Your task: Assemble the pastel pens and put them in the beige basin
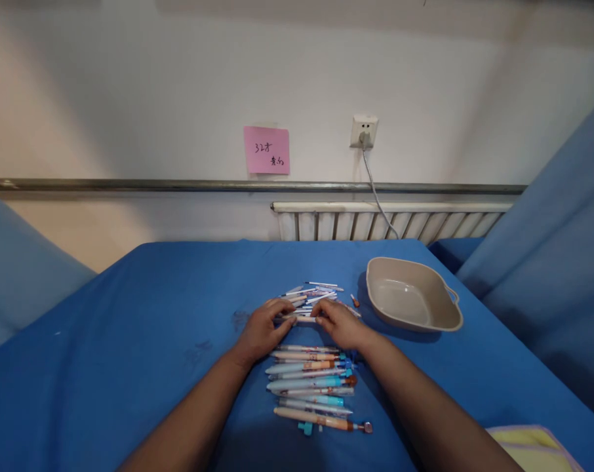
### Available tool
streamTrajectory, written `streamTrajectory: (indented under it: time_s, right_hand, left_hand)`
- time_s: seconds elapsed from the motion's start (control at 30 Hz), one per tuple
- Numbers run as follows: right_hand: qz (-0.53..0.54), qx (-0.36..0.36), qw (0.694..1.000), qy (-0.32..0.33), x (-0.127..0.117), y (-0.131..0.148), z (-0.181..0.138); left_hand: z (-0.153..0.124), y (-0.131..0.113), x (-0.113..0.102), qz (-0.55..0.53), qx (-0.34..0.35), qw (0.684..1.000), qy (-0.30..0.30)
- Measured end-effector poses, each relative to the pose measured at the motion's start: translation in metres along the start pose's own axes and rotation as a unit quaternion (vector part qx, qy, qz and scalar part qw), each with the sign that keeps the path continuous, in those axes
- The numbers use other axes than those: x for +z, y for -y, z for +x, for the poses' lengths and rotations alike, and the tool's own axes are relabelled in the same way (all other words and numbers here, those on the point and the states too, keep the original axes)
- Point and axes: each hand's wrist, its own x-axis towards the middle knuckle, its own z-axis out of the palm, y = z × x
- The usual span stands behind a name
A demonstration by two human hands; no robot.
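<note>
My left hand (261,330) and my right hand (340,324) meet over the blue table (130,328), fingers pinched on the two ends of one pale pen (303,318) lying crosswise between them. Just beyond the hands lies a loose heap of pen parts and refills (314,293). Nearer to me, between my forearms, several assembled pens (313,383) lie side by side in a row, with a small teal cap (305,428) at the near end.
A beige plastic basin (411,303) stands to the right of the hands. A yellow cloth (535,447) shows at the lower right corner. Behind the table are a radiator (385,223), a wall socket with cable (364,131) and a pink note (266,150). Blue fabric hangs on both sides.
</note>
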Motion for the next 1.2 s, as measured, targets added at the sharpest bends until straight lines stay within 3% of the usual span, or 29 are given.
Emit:
streamTrajectory:
  time_s: [0.17,0.33,0.53,0.67,0.73,0.87,0.97,1.07,1.2]
  right_hand:
    - [0.107,0.030,0.994,0.016,0.004,-0.008,0.002]
    - [0.169,0.049,0.984,-0.001,0.005,-0.014,0.005]
    - [0.164,0.057,0.984,-0.029,0.009,-0.020,0.007]
    - [0.146,0.056,0.987,-0.038,0.008,-0.021,0.006]
    - [0.137,0.054,0.988,-0.037,0.007,-0.019,0.005]
    - [0.131,0.063,0.989,-0.039,0.006,-0.016,0.005]
    - [0.132,0.074,0.987,-0.044,0.006,-0.014,0.005]
    - [0.127,0.079,0.987,-0.049,0.003,-0.011,0.005]
    - [0.078,0.092,0.991,-0.063,-0.003,-0.007,0.004]
  left_hand:
    - [0.001,-0.001,0.001,0.013,-0.010,1.000,0.009]
    - [0.001,-0.005,-0.002,0.015,0.034,0.999,0.021]
    - [0.001,-0.005,-0.002,0.027,-0.041,0.997,0.053]
    - [0.000,-0.005,-0.001,0.015,-0.032,0.999,-0.005]
    - [0.000,-0.004,-0.001,0.007,-0.022,1.000,-0.006]
    - [0.000,-0.003,0.000,0.013,-0.080,0.997,-0.013]
    - [0.000,-0.005,-0.001,0.016,-0.049,0.998,-0.025]
    - [0.000,-0.006,-0.001,0.015,-0.017,1.000,0.006]
    - [-0.001,-0.001,-0.003,0.033,-0.104,0.994,-0.006]
